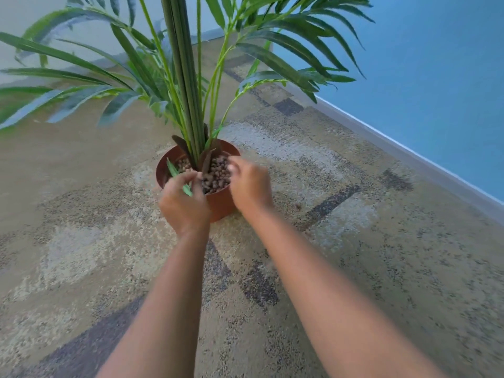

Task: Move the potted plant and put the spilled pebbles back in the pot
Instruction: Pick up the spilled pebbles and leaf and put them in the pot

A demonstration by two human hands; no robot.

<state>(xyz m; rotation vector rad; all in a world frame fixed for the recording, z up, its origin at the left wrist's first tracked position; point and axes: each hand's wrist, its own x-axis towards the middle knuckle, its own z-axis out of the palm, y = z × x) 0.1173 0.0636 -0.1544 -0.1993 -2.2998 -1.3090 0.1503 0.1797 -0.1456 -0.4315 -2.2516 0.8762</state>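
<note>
A round brown pot (222,203) stands on the carpet, filled with brown pebbles (218,173) around the green stems of a palm plant (185,77). My left hand (184,201) hovers over the pot's near-left rim with fingers curled inward, and a small green leaf pokes out beside them. My right hand (249,184) is at the pot's right rim, its bent fingertips over the pebbles and blurred. Whether either hand holds pebbles is hidden. One small brown pebble (298,206) lies on the carpet to the right of the pot.
Patterned beige and grey carpet (381,268) covers the floor. A blue wall (436,77) with a grey baseboard (409,156) runs along the right. Long palm fronds spread left and right above the pot.
</note>
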